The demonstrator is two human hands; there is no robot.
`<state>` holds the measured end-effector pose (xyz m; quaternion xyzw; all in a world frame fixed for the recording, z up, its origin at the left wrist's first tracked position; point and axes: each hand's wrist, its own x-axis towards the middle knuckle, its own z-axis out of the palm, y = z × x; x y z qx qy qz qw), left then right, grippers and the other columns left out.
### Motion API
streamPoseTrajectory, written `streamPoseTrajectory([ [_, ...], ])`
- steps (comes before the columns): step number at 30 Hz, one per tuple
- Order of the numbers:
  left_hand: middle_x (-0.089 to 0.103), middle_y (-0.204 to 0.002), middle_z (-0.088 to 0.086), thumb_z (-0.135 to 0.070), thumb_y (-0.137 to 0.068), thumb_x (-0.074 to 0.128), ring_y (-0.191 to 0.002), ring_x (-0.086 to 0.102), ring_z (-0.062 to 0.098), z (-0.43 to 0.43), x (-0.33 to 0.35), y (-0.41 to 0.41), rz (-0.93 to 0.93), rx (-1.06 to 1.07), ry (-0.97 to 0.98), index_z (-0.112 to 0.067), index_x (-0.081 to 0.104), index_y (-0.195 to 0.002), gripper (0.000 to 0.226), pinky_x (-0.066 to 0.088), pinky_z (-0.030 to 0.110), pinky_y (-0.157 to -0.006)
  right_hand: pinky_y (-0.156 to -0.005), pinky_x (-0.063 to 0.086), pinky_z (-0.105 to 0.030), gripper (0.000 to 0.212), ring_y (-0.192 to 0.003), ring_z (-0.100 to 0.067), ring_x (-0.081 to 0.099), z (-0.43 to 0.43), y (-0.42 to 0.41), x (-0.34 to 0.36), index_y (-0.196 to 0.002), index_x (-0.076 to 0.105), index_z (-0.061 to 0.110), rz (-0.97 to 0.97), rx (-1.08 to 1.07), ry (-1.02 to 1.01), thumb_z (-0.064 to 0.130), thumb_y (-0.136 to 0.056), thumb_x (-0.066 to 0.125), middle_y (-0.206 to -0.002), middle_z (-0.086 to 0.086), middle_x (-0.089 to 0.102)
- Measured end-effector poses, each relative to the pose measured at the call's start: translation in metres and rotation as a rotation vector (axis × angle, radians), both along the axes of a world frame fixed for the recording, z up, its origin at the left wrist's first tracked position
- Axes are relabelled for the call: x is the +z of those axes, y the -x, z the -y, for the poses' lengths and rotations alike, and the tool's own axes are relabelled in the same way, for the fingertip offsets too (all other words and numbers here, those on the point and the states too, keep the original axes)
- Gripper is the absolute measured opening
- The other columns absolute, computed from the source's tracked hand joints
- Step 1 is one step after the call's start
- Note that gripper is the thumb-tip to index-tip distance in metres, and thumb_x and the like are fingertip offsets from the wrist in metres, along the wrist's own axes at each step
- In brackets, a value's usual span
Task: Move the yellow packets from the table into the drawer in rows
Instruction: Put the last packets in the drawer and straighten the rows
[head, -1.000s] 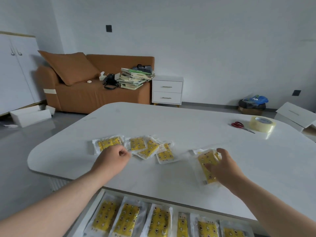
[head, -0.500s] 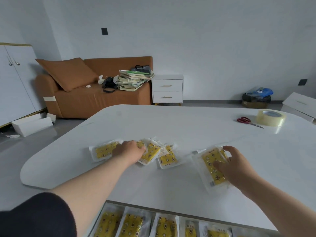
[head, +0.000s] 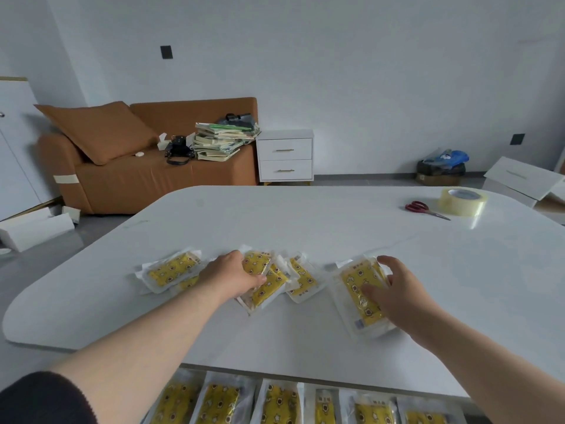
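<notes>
White table [head: 305,221], rounded ends; 12 o'clock is taken as straight away from the wearer. Yellow packets in clear wrap lie scattered toward the 6 o'clock edge.

Leftmost packet [head: 172,269], about 8 o'clock: flat, with another part-hidden beneath it. Middle packets [head: 269,286], 6 to 7 o'clock: overlapping in a loose fan. On their 3 o'clock side is a lone packet [head: 301,278], its edge against the fan.

Left hand [head: 232,276]: knuckles up, fingers curled down over the middle packets, gripping at the fan's 9 o'clock side. Thumb hidden. Dark sleeve [head: 39,399] on that arm.

Right hand [head: 403,295]: 5 o'clock on the table, holding the right packet [head: 357,289]. The thumb lies across its yellow face and the fingers hook round its 3 o'clock edge. Its near end sits on the tabletop. More wrap shows underneath; how many are stacked, I cannot tell.

Drawer [head: 309,393]: open under the 6 o'clock edge. It holds a drawer row [head: 279,405] of six packets side by side, each lengthwise toward 12.

2 o'clock on the table: red-handled scissors [head: 423,208], with a roll of clear tape [head: 461,201] just beside them at their 3 o'clock.

Beyond the table at 11 o'clock is a brown sofa [head: 137,182] with a cushion [head: 97,130] and a stack of books [head: 223,140]. A white nightstand [head: 286,157] stands at 12.
</notes>
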<state>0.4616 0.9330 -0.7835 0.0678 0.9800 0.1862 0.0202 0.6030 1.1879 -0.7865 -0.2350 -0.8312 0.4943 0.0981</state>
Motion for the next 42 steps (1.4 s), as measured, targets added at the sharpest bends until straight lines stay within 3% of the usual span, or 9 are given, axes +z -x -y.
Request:
streamPoseTrajectory([
  [6,0.048,-0.128,0.008,-0.045,-0.068,0.081,-0.113,0.052,0.026,-0.008,0.014,-0.002,0.025,0.048,0.024,-0.014,0.039,-0.13,0.081,0.048,0.034,-0.087,-0.073,0.055,-0.034,0.06,-0.08,-0.02,0.066,0.0,-0.002,0.001,-0.14,0.038,0.027,0.007,0.005,0.009,0.019,-0.088,0.067,-0.095,0.004,0.06],
  [9,0.046,-0.126,0.007,-0.028,-0.073,0.081,-0.103,0.051,0.022,-0.006,0.014,-0.004,-0.001,0.005,-0.117,-0.016,0.034,-0.132,0.076,0.046,0.031,-0.078,-0.078,0.055,-0.036,0.062,-0.085,-0.022,0.064,0.002,-0.003,0.002,-0.142,0.037,0.028,0.024,-0.006,-0.001,0.021,-0.088,0.067,-0.105,0.0,0.056],
  [12,0.052,-0.126,-0.003,-0.018,-0.076,0.078,-0.103,0.053,0.016,-0.001,0.014,-0.007,0.065,-0.109,-0.25,-0.017,0.04,-0.131,0.066,0.048,0.029,-0.086,-0.082,0.056,-0.04,0.064,-0.089,-0.025,0.065,0.001,-0.003,0.003,-0.143,0.035,0.027,0.03,-0.006,-0.012,0.022,-0.088,0.067,-0.112,-0.002,0.057],
  [16,0.055,-0.133,-0.002,-0.033,-0.065,0.084,-0.116,0.055,0.018,-0.004,0.012,-0.01,0.162,-0.153,-0.137,-0.018,0.044,-0.136,0.083,0.047,0.034,-0.1,-0.082,0.055,-0.039,0.063,-0.091,-0.025,0.064,0.001,-0.004,0.003,-0.143,0.035,0.026,0.034,-0.001,-0.012,0.022,-0.088,0.067,-0.111,-0.003,0.058],
  [27,0.06,-0.104,0.001,-0.031,-0.064,0.087,-0.097,0.058,0.019,-0.021,0.022,-0.018,0.181,-0.064,0.016,-0.016,0.051,-0.1,0.054,0.049,0.029,-0.082,-0.088,0.055,-0.043,0.068,-0.1,-0.027,0.064,0.002,-0.006,0.002,-0.144,0.034,0.023,0.049,-0.011,-0.014,0.023,-0.086,0.069,-0.128,-0.007,0.058],
  [30,0.061,-0.113,0.005,-0.024,-0.064,0.087,-0.099,0.059,0.021,-0.016,0.024,-0.02,0.157,-0.028,-0.13,-0.011,0.054,-0.108,0.056,0.049,0.029,-0.081,-0.084,0.055,-0.038,0.065,-0.098,-0.024,0.065,0.003,-0.008,0.003,-0.141,0.042,0.022,0.033,-0.015,-0.001,0.022,-0.083,0.072,-0.125,-0.004,0.061],
  [33,0.057,-0.125,0.007,-0.015,-0.071,0.083,-0.109,0.058,0.024,-0.012,0.031,-0.025,0.19,0.008,-0.344,-0.006,0.05,-0.124,0.063,0.048,0.03,-0.085,-0.07,0.055,-0.031,0.053,-0.085,-0.019,0.068,0.005,-0.015,0.008,-0.133,0.051,0.021,0.003,0.002,0.025,0.017,-0.083,0.07,-0.105,0.001,0.067],
  [37,0.071,-0.099,0.011,-0.002,-0.081,0.07,-0.087,0.068,0.027,-0.01,0.043,-0.048,0.323,0.078,-0.699,-0.005,0.062,-0.106,0.026,0.055,0.042,-0.088,-0.073,0.057,-0.035,0.045,-0.086,-0.022,0.067,0.012,-0.028,0.017,-0.133,0.049,0.021,-0.009,-0.005,0.049,0.016,-0.089,0.059,-0.106,-0.002,0.067],
  [42,0.068,-0.07,0.006,-0.007,-0.08,0.055,-0.06,0.064,0.021,-0.008,0.054,-0.105,0.493,0.213,-1.053,-0.013,0.063,-0.085,0.011,0.048,0.024,-0.052,-0.078,0.057,-0.037,0.046,-0.093,-0.023,0.065,0.022,-0.062,0.034,-0.138,0.043,0.02,0.017,0.009,0.191,0.01,-0.094,0.049,-0.109,-0.002,0.064],
])
